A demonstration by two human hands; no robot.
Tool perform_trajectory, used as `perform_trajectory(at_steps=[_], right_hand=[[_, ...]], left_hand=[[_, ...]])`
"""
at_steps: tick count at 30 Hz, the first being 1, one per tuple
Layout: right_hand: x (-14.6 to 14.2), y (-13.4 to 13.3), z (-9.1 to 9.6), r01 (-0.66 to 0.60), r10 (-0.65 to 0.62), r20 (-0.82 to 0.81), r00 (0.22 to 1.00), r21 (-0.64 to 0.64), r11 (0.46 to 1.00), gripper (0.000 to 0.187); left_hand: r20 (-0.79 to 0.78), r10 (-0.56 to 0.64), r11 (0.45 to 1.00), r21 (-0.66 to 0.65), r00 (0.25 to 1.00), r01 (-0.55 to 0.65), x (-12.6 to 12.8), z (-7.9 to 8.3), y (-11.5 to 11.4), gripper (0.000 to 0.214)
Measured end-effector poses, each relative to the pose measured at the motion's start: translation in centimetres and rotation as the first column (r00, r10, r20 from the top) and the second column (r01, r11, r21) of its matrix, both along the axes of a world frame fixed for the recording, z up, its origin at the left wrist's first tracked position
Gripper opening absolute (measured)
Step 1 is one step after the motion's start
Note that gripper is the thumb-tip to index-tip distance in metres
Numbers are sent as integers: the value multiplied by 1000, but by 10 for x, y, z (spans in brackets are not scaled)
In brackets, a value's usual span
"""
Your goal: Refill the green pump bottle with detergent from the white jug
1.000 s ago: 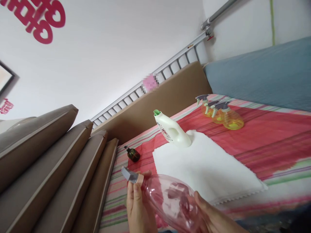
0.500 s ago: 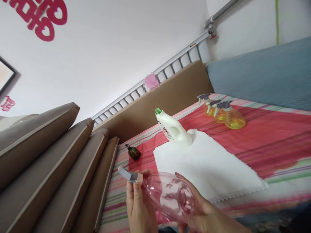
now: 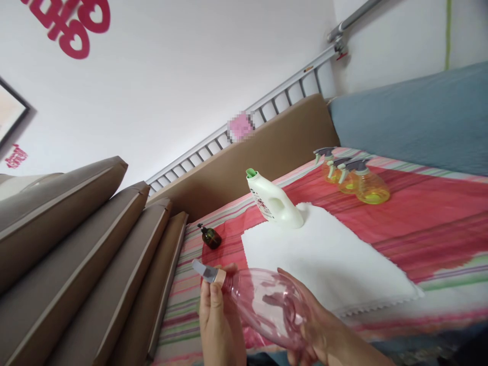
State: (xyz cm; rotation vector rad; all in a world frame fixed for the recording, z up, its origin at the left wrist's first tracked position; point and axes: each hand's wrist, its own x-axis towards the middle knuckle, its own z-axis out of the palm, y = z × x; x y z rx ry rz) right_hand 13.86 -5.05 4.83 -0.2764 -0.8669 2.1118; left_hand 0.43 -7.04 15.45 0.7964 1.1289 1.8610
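A clear pink spray bottle (image 3: 263, 300) with a grey spray head (image 3: 205, 271) lies tilted across both hands, its head pointing left. My left hand (image 3: 221, 315) is closed around the peach-coloured collar at the neck. Around the wide base wraps my right hand (image 3: 318, 325), its fingers partly hidden below. I can see no liquid in the pink bottle. Just beyond it a white cloth (image 3: 312, 259) is spread out, and a white jug (image 3: 275, 201) with an open green spout stands at its far edge.
Several yellow-liquid spray bottles (image 3: 371, 188) stand at the far right on the red sheet (image 3: 427, 203). A small dark pump bottle (image 3: 211, 238) stands on the left. Brown padded cushions (image 3: 114, 244) line the left side; a blue cushioned edge (image 3: 412, 112) bounds the right.
The view has shifted slightly, so the scene sits a little further right. Both hands keep their grip on the pink spray bottle, with hardly any other movement.
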Motion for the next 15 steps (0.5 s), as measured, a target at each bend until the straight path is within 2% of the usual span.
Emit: perform_trajectory(at_steps=[4,11,15], right_hand=[[4,-7,10,63,-65,38,997,53,997,126],[4,-8,8,83,-88,64,994,80,993,104],[-1,-7,3,63,-64,27,998,38,997,103]], left_hand=[[45,-6,1000,-11,999,7,1,1,0,39],[11,0,999,33,1000,0,-1,0,2,37],[-17,4,999,49,1000,-3,-3,0,2,33]])
